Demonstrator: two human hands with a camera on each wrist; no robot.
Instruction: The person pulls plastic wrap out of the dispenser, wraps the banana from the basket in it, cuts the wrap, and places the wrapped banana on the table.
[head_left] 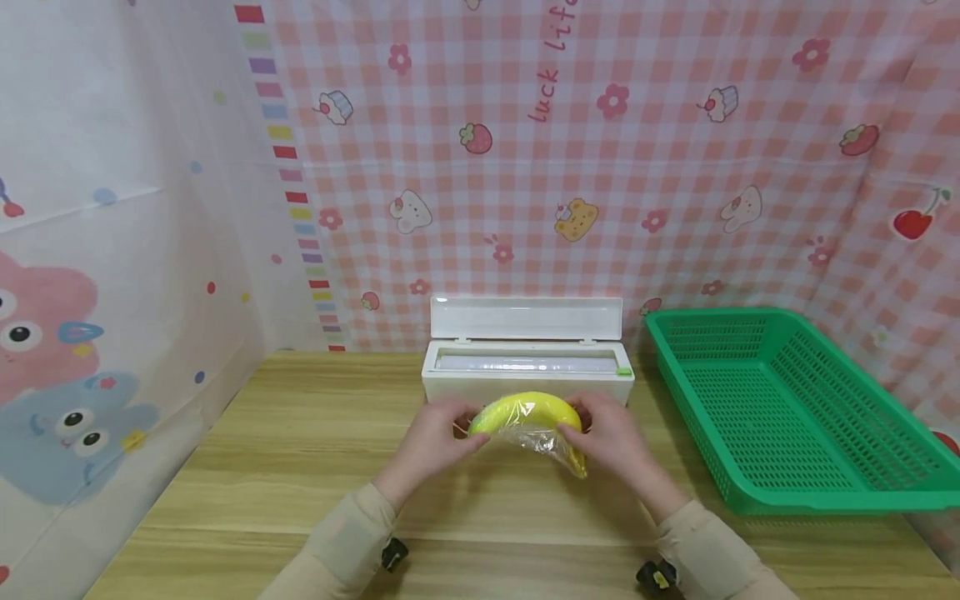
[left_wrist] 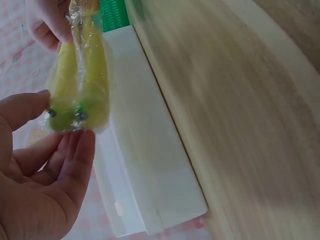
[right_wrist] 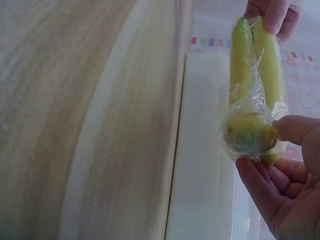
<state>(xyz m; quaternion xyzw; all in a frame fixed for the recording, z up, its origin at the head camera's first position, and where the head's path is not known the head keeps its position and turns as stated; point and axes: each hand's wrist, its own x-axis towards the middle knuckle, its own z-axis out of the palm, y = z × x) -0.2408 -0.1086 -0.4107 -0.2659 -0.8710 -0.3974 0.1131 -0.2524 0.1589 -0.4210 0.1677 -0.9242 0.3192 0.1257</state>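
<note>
Two yellow bananas (head_left: 527, 408), joined at the stem, are wrapped together in clear cling film (head_left: 536, 439) and held up over the table. My left hand (head_left: 441, 437) pinches their greenish tips between thumb and fingers. At the other end, my right hand (head_left: 617, 437) grips the wrapped stem end, thumb on the near side. In the left wrist view, the dark tips of the bananas (left_wrist: 92, 80) show through the film. From the right wrist, the film (right_wrist: 252, 132) looks bunched around the stem. Just behind stands a white cling film dispenser (head_left: 525, 387), lid raised, a roll inside.
A green plastic basket (head_left: 772, 500) stands on the right of the wooden table (head_left: 300, 467), with no contents visible. Behind hangs a pink checked cloth (head_left: 525, 183), and a white printed cloth (head_left: 150, 275) hangs on the left. The dispenser's raised lid (head_left: 527, 318) is near the back cloth.
</note>
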